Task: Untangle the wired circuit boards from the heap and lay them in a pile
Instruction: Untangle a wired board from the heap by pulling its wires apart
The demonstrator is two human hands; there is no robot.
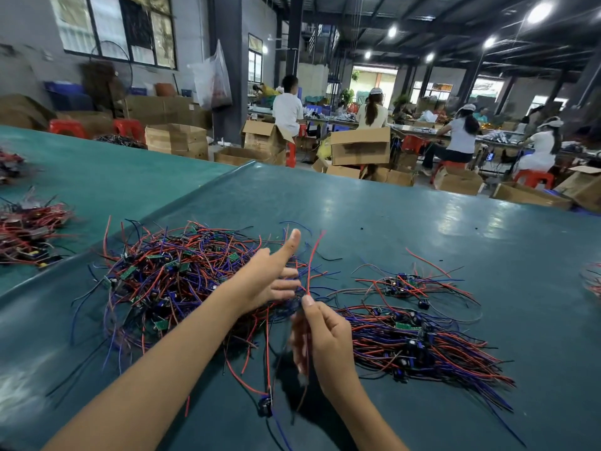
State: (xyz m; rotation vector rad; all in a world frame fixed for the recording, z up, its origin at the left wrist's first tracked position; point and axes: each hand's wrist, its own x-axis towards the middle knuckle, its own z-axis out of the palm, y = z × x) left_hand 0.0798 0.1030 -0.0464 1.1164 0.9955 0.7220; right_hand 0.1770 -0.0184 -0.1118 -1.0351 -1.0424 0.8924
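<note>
Here right hand [327,336] pinches red wire [311,262]; left hand [266,281] splayed, maybe touching heap [169,278].

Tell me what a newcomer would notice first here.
The tangled heap of red, blue and black wires with small green circuit boards sprawls left of centre on the dark green table. A tidier pile of wired boards lies to its right. Between them, the right-hand grip pinches a long red wire beside the open left-hand grip.
</note>
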